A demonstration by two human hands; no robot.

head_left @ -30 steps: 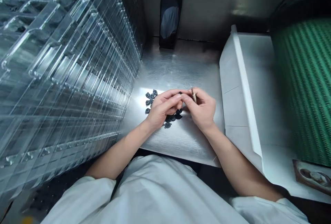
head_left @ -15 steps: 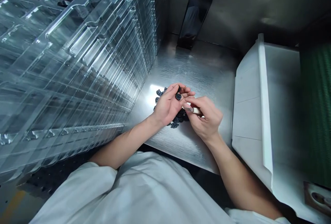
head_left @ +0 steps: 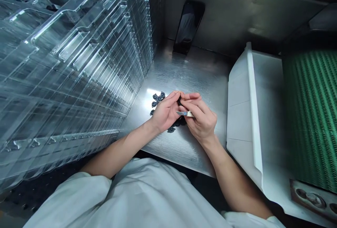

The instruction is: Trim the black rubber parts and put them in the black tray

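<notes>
My left hand [head_left: 165, 115] is closed at the fingertips on a small round black plastic part [head_left: 179, 100], much of which the fingers hide. Close against it, my right hand [head_left: 203, 119] grips a small knife [head_left: 185, 114] with a short metal blade and a pale handle. The blade points left across the left palm, below the held part. Fingers of the right hand also reach up to the black part. Beneath and beside both hands, several similar black parts [head_left: 159, 98] lie on the metal tabletop [head_left: 184, 150]; the hands cover some of them.
Tall stacks of clear plastic trays [head_left: 86, 70] rise on the left, with black parts in the top pockets. A dark phone [head_left: 189, 26] leans on the back metal wall. To the right stand a white chute [head_left: 251, 108] and a green ribbed belt [head_left: 313, 115].
The hands were together, then the left palm opened upward, showing black parts; now its fingertips pinch one. In the right hand, the knife has swung from pointing upward to pointing left.
</notes>
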